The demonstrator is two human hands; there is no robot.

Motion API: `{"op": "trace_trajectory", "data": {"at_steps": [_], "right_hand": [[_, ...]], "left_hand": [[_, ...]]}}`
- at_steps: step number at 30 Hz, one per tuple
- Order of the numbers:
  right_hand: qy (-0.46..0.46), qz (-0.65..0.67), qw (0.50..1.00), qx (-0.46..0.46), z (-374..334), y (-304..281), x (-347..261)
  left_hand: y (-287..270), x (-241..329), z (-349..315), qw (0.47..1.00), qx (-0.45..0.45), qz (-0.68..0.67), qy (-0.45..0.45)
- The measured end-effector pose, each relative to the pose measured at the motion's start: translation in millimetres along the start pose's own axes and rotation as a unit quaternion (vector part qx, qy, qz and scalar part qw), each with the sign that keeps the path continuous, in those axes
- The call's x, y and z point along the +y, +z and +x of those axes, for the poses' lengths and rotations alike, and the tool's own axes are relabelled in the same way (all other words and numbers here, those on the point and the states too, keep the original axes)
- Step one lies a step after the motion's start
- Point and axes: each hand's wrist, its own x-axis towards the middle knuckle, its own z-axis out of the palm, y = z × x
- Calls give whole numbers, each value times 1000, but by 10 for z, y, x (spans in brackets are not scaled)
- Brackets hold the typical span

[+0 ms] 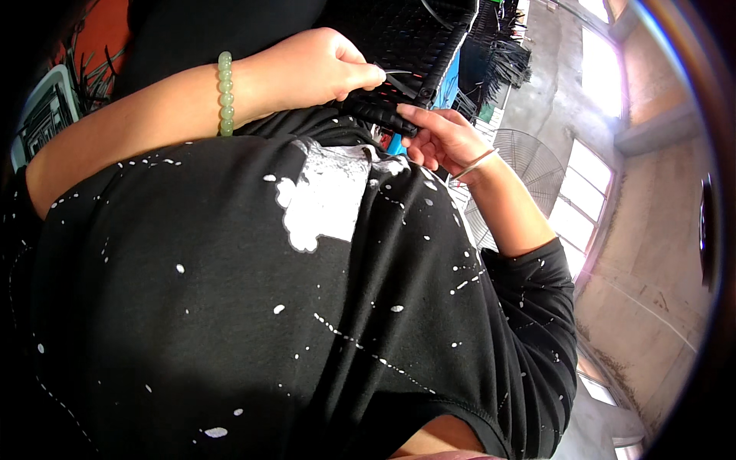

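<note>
A black basket-like piece woven from flat strips (368, 34) lies in front of me at the top of the view. My left hand (326, 69), with a green bead bracelet at its wrist, is closed in a pinch. From its fingertips runs a thin dark strip (402, 73) toward the weave. My right hand (448, 136), wearing a thin bangle, grips the braided black edge (381, 113), thumb on top and fingers curled beneath. The edge's underside is hidden by that hand and my shirt.
Loose black strips (506, 63) hang in a fringe beyond the weave, near a blue surface (447, 83). A pale crate (57, 80) with dark strips stands at far left, by an orange surface (103, 31). A large round fan cage (525, 165) is behind my right arm.
</note>
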Motion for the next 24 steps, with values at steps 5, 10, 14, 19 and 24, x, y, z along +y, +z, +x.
{"op": "trace_trajectory", "data": {"at_steps": [5, 10, 14, 19, 24], "right_hand": [[-18, -93, 990, 101, 34, 121, 53], [-48, -38, 989, 133, 5, 219, 68], [-2, -37, 992, 123, -33, 187, -46], [-77, -30, 989, 125, 77, 278, 119], [-68, -18, 986, 151, 34, 349, 61]], "left_hand": [[25, 16, 7, 1000, -4, -8, -15], [-1, 88, -2, 999, -7, -35, -29], [16, 83, -4, 998, 4, -56, -29], [5, 115, -20, 998, 3, -63, -30], [-36, 150, -54, 996, -8, -86, -35]]}}
